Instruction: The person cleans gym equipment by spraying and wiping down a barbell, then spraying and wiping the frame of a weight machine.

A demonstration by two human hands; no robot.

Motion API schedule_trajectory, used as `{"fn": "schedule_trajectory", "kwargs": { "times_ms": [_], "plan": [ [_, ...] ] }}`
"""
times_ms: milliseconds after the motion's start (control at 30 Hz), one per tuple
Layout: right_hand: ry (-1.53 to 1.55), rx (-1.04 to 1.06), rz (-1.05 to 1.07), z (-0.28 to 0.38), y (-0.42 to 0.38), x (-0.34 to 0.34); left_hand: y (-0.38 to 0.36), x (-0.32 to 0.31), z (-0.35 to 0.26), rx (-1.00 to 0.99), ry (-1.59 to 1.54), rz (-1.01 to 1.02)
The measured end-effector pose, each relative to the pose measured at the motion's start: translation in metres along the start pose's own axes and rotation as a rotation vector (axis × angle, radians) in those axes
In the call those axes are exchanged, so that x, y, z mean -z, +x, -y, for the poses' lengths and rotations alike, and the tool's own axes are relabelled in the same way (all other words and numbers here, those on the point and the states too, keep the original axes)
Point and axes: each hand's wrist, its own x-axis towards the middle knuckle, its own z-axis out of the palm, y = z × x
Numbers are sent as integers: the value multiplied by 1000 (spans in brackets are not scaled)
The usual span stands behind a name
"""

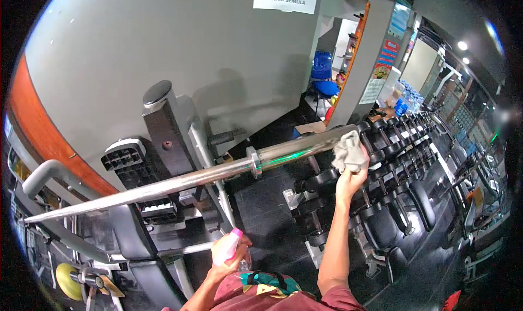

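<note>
A long chrome barbell point(201, 176) runs slantwise across the view, its thick sleeve end toward the right, with a collar ring point(254, 162) partway along. My right hand point(357, 172) grips a crumpled whitish cloth point(348, 151), which presses against the sleeve near its end. Low in the middle, my left hand point(224, 251) is wrapped around a spray bottle with a pink top point(235, 234). Much of the bottle's clear body is hidden by my fingers. The left hand stays apart from the bar, below it.
A rack of dumbbells point(381, 164) extends along the right side. A padded bench point(143, 273) and a weight machine point(169, 131) stand at left. Behind are a grey wall point(163, 38), a blue chair point(322, 74) and several water bottles point(408, 95).
</note>
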Motion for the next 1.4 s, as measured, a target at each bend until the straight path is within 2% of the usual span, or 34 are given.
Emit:
{"fn": "schedule_trajectory", "kwargs": {
  "times_ms": [100, 167, 200, 300, 367, 433, 467, 500, 533, 567, 633, 733, 767, 833, 867, 1000, 1100, 1133, 1233, 1267, 1367, 1400],
  "plan": [
    [-128, 129, 21, 56, 2, -39, 1, 6, -9, 8, 33, 41],
    [-236, 73, 124, 67, -12, -62, -2, 10, -20, -4, 69, 40],
    [-433, 223, 138, 65, -26, -71, -4, 12, -21, 29, 25, 15],
    [-259, 207, 101, 85, -72, -92, -11, 22, -19, 8, 28, -15],
    [-130, 50, 166, 99, -102, -90, -22, 29, -23, 0, 143, 26],
    [-3, -59, 256, 93, -129, -77, -30, 30, -31, 19, 57, -12],
    [203, -282, 249, 99, -139, -73, -33, 32, -34, -74, 132, -23],
    [150, -310, 279, 99, -146, -62, -36, 33, -35, -166, 208, -33],
    [77, -304, 267, 93, -154, -53, -42, 29, -28, -128, 18, -95],
    [144, -395, 262, 93, -163, -41, -45, 31, -23, -129, 14, -95],
    [66, -443, 217, 85, -177, -19, -44, 36, -25, -314, 232, -93],
    [110, -536, 167, 106, -179, 6, -46, 38, -28, -258, 183, -142],
    [102, -614, 140, 86, -193, 21, -46, 38, -30, -252, 181, -137],
    [87, -619, 105, 90, -193, 32, -45, 40, -38, -190, 276, -129],
    [105, -569, 128, 90, -186, 34, -44, 40, -46, -81, 233, -126],
    [186, -586, 112, 83, -162, 34, -32, 36, -43, -279, 348, -213],
    [268, -564, 113, 72, -135, 31, -23, 33, -48, -246, 397, -218],
    [207, -528, 126, 65, -127, 32, -19, 28, -59, -157, 347, -236],
    [264, -460, 216, 49, -93, 39, -1, 14, -68, -209, 318, -312],
    [320, -507, 194, 51, -78, 40, -1, 9, -61, -117, 266, -351],
    [327, -469, 243, 29, -42, 42, 17, -13, -74, -127, 241, -468],
    [447, -561, 275, 36, -25, 37, 18, -18, -89, 10, 287, -455]
  ]
}}
